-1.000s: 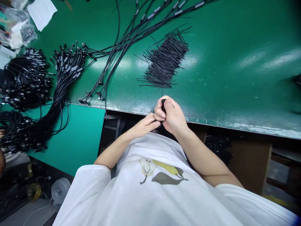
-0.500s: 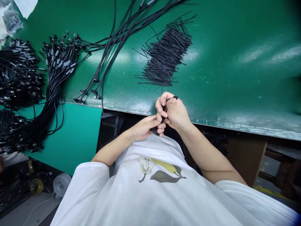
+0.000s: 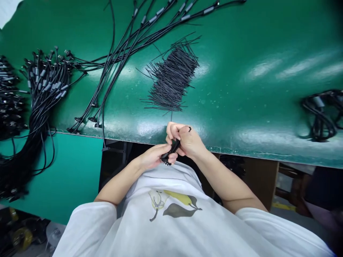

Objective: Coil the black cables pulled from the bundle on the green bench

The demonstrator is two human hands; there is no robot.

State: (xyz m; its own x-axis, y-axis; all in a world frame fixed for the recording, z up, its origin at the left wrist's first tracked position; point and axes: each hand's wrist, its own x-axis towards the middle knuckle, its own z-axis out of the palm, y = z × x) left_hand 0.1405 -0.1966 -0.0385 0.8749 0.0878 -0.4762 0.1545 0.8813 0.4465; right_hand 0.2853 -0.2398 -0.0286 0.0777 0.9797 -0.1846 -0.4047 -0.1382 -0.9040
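Observation:
Just in front of the table's near edge, my left hand is closed round a bundled black cable with a connector at its lower end. My right hand pinches the upper part of the same cable, fingers curled. A thin black tie sticks up from the right fingertips toward a pile of black twist ties on the green table. Something small and black shows at the right thumb. Much of the cable is hidden by the fingers.
Long black cables with grey sleeves lie across the table's left half. A thick bunch of cables hangs over the edge at left, beside another heap. A coiled cable lies at far right.
The view has swung right, so the table's contents sit further left and lower, and the coiled cable at right has come in. Both hands still hold the cable, which now shows more between them.

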